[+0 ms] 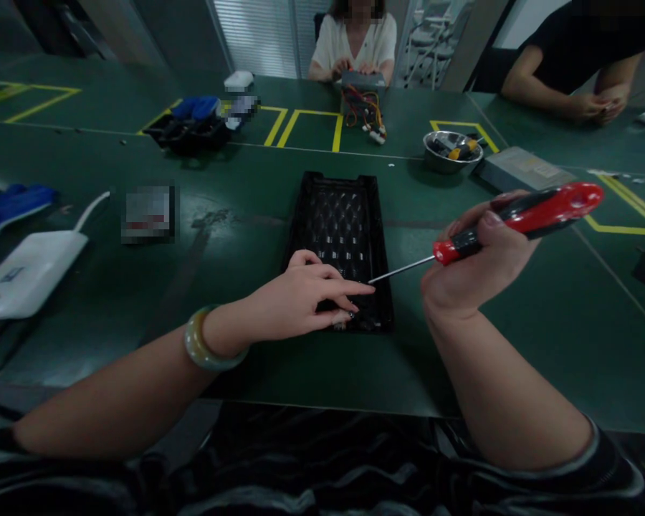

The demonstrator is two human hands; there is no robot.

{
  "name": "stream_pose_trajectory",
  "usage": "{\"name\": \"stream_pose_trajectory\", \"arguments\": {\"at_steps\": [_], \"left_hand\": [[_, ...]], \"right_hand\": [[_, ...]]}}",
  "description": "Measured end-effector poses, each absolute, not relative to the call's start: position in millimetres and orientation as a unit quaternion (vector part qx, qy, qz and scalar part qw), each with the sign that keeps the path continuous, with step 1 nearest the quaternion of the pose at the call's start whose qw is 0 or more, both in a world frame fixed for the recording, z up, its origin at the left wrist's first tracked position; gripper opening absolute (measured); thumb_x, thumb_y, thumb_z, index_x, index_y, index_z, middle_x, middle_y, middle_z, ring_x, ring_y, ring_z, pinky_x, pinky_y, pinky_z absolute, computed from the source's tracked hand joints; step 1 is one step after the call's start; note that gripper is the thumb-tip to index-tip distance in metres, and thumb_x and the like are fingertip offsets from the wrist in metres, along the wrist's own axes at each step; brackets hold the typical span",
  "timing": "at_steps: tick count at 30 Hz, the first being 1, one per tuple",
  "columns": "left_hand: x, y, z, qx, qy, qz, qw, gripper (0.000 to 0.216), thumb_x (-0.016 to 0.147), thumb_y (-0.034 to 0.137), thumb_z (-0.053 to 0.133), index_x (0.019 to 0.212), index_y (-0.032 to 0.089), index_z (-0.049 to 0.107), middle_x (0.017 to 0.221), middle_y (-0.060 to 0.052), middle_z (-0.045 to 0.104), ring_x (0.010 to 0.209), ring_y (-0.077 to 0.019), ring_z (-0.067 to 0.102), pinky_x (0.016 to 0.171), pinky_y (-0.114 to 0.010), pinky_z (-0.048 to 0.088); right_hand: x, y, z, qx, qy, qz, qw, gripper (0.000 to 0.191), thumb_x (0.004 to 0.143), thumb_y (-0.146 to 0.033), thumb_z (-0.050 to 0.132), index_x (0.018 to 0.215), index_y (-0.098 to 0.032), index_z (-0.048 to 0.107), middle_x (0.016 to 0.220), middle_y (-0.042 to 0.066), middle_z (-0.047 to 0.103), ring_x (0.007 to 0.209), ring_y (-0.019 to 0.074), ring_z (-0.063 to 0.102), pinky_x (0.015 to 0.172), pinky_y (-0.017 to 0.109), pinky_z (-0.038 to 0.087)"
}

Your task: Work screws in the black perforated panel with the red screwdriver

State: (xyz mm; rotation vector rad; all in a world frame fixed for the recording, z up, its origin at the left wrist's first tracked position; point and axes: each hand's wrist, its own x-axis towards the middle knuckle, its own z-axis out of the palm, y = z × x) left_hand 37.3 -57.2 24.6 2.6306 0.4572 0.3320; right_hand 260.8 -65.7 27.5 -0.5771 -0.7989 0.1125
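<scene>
A black perforated panel (344,215) lies flat on the green table (193,287) in front of me. My left hand (301,297), with a pale bangle on the wrist, rests on the panel's near end, fingers stretched out and fingertips at the screwdriver's tip. My right hand (473,265) is closed round a red-and-black screwdriver (521,218), whose thin shaft slants down to the left and ends at my left index fingertip above the panel.
A white device (29,272) with a cable lies at the left. A metal bowl (451,150) of small parts and a grey drive (521,168) sit at the back right. A black tray (190,129) stands at the back left. Two other people sit across the table.
</scene>
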Motion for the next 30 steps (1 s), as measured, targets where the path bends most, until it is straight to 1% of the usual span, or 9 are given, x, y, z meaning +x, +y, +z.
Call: {"name": "stream_pose_trajectory", "arguments": {"at_steps": [3, 6, 11, 15, 17, 20, 24, 27, 30], "left_hand": [[37, -57, 25, 0.952, 0.165, 0.121, 0.227, 0.033, 0.1, 0.033, 0.063, 0.133, 0.03, 0.061, 0.111, 0.002, 0.08, 0.113, -0.0164, 0.065, 0.106, -0.04, 0.019], [36, -56, 24, 0.952, 0.163, 0.123, 0.227, 0.025, 0.101, 0.035, 0.062, 0.125, 0.029, 0.066, 0.118, 0.0, 0.078, 0.114, -0.0171, 0.066, 0.105, -0.041, 0.019], [37, -55, 22, 0.949, 0.172, 0.125, 0.233, 0.036, 0.099, 0.034, 0.065, 0.134, 0.027, 0.061, 0.11, -0.001, 0.081, 0.112, -0.0184, 0.067, 0.104, -0.041, 0.019], [38, -56, 23, 0.946, 0.176, 0.126, 0.242, 0.039, 0.098, 0.031, 0.067, 0.136, 0.027, 0.06, 0.104, 0.001, 0.082, 0.111, -0.0181, 0.068, 0.103, -0.04, 0.019], [38, -56, 24, 0.946, 0.176, 0.127, 0.242, 0.04, 0.097, 0.031, 0.067, 0.136, 0.027, 0.06, 0.104, 0.001, 0.082, 0.111, -0.018, 0.068, 0.103, -0.04, 0.019], [38, -56, 24, 0.946, 0.175, 0.13, 0.241, 0.04, 0.097, 0.03, 0.068, 0.136, 0.027, 0.06, 0.103, 0.001, 0.081, 0.109, -0.0178, 0.068, 0.102, -0.04, 0.02], [38, -56, 24, 0.946, 0.177, 0.131, 0.236, 0.041, 0.096, 0.029, 0.069, 0.136, 0.027, 0.061, 0.106, 0.0, 0.081, 0.109, -0.018, 0.068, 0.102, -0.04, 0.02], [37, -56, 24, 0.948, 0.177, 0.129, 0.232, 0.042, 0.096, 0.029, 0.069, 0.137, 0.027, 0.06, 0.106, 0.0, 0.081, 0.11, -0.0182, 0.067, 0.102, -0.04, 0.02], [37, -56, 23, 0.948, 0.179, 0.13, 0.23, 0.042, 0.096, 0.03, 0.069, 0.137, 0.028, 0.06, 0.108, 0.0, 0.08, 0.111, -0.0185, 0.066, 0.102, -0.04, 0.02]], "right_hand": [[262, -69, 33, -0.259, -0.37, 0.058, 0.89, 0.019, 0.072, -0.025, 0.053, 0.088, -0.023, 0.063, 0.058, -0.005, 0.046, 0.045, 0.0111, 0.037, 0.041, 0.023, 0.025], [261, -74, 38, -0.232, -0.386, 0.079, 0.889, 0.02, 0.07, -0.025, 0.052, 0.087, -0.023, 0.064, 0.06, -0.004, 0.045, 0.042, 0.01, 0.032, 0.036, 0.024, 0.023], [248, -80, 37, -0.202, -0.476, 0.107, 0.849, 0.024, 0.064, -0.023, 0.061, 0.087, -0.023, 0.068, 0.06, -0.004, 0.044, 0.04, 0.0094, 0.03, 0.033, 0.025, 0.022], [239, -82, 33, -0.204, -0.506, 0.112, 0.83, 0.02, 0.071, -0.03, 0.071, 0.09, -0.025, 0.068, 0.059, -0.004, 0.043, 0.042, 0.0109, 0.034, 0.035, 0.025, 0.025], [237, -83, 32, -0.207, -0.512, 0.118, 0.825, 0.019, 0.073, -0.031, 0.071, 0.091, -0.025, 0.067, 0.059, -0.004, 0.043, 0.042, 0.0109, 0.034, 0.035, 0.026, 0.025], [235, -84, 32, -0.211, -0.506, 0.132, 0.826, 0.019, 0.07, -0.027, 0.07, 0.089, -0.024, 0.069, 0.059, -0.003, 0.044, 0.042, 0.0115, 0.035, 0.035, 0.027, 0.025], [233, -85, 34, -0.226, -0.498, 0.114, 0.83, 0.021, 0.067, -0.029, 0.07, 0.088, -0.026, 0.069, 0.06, -0.003, 0.044, 0.042, 0.0124, 0.035, 0.034, 0.028, 0.023], [232, -85, 35, -0.242, -0.508, 0.081, 0.823, 0.018, 0.071, -0.034, 0.069, 0.088, -0.027, 0.066, 0.058, -0.004, 0.04, 0.041, 0.0122, 0.033, 0.034, 0.028, 0.023], [233, -85, 35, -0.256, -0.52, 0.08, 0.811, 0.019, 0.074, -0.037, 0.069, 0.087, -0.026, 0.063, 0.06, -0.005, 0.041, 0.042, 0.0114, 0.035, 0.035, 0.027, 0.024]]}}
